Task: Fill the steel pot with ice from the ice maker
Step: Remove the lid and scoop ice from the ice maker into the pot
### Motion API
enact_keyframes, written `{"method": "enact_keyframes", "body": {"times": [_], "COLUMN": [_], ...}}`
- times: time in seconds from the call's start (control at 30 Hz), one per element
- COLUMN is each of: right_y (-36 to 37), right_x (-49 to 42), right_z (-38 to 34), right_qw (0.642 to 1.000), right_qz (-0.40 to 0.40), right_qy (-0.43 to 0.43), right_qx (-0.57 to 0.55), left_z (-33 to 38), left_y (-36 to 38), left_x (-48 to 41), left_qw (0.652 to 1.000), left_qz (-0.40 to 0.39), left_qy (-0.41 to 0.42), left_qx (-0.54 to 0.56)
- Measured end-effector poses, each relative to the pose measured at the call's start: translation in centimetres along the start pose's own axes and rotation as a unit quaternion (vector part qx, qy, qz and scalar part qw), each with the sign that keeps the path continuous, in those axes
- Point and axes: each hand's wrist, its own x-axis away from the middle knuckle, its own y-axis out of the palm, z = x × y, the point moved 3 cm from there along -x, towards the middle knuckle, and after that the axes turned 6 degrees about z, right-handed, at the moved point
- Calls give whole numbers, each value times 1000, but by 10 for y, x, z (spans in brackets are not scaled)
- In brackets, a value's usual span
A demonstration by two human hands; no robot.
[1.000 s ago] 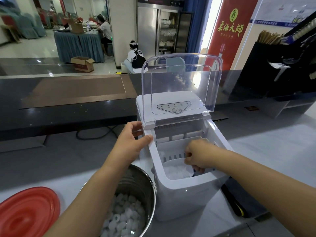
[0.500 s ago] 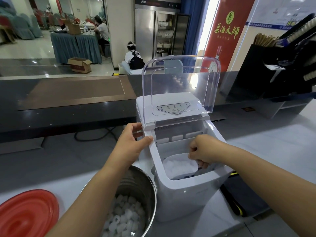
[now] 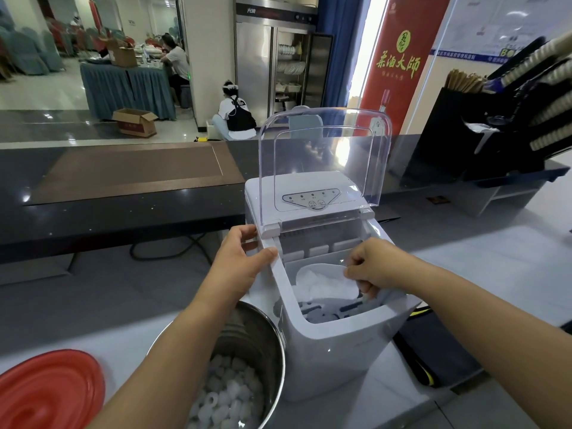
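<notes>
A white ice maker (image 3: 334, 345) stands on the counter with its clear lid (image 3: 325, 156) raised upright. My left hand (image 3: 238, 267) grips the machine's upper left edge. My right hand (image 3: 371, 267) is closed on a white scoop (image 3: 322, 283) heaped with ice, held inside the bin above the grey basket. The steel pot (image 3: 263, 345) sits at the machine's lower left, partly behind my left forearm. Hollow ice pieces (image 3: 229, 394) lie in its bottom.
A red round lid (image 3: 46, 394) lies at the bottom left. A black cable (image 3: 167, 252) runs behind the machine below a dark raised ledge (image 3: 123, 212). A black and yellow object (image 3: 427, 360) lies to the machine's right. A black rack (image 3: 510, 119) stands far right.
My right hand has lifted the ice-filled scoop from deep in the bin up toward the opening. My left hand has stayed on the machine's edge.
</notes>
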Motion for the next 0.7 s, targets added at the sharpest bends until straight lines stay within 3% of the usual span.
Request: {"method": "enact_keyframes", "body": {"times": [0.7], "right_y": [-20], "right_x": [40], "right_z": [-2], "right_qw": [991], "right_qz": [63], "right_qy": [61], "right_qx": [-98], "left_z": [-5], "left_y": [-2], "left_x": [2], "left_qw": [1000], "left_qz": [-9], "left_qy": [-10], "left_qx": [15]}}
